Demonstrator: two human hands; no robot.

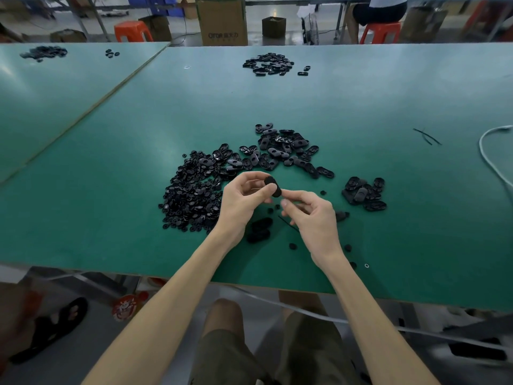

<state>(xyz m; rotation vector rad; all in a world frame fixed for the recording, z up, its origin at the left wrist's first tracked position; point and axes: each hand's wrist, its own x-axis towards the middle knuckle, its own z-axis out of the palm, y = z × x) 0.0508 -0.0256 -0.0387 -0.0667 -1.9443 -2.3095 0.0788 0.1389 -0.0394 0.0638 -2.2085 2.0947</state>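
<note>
Head view: small black oval plastic shell (273,187) held above green tabletop (388,101), just in front of heap of small black plastic parts (194,195). Hands close together. Left hand (244,198) pinches shell's far end; right hand (311,211), fingers curled, pinches near end. Shell likely light, stiff, smooth, so apt to slip. Best taken by fingertip pinch across long edges, with light pressure.

Forearms bare, in from 7 & 5 o'clock. L hand (244,198) pinches oval part (273,187), fingers curled. R hand (311,215) at its 4 o'clock, fingers curled, thumb + index tips nearly meeting.
</note>
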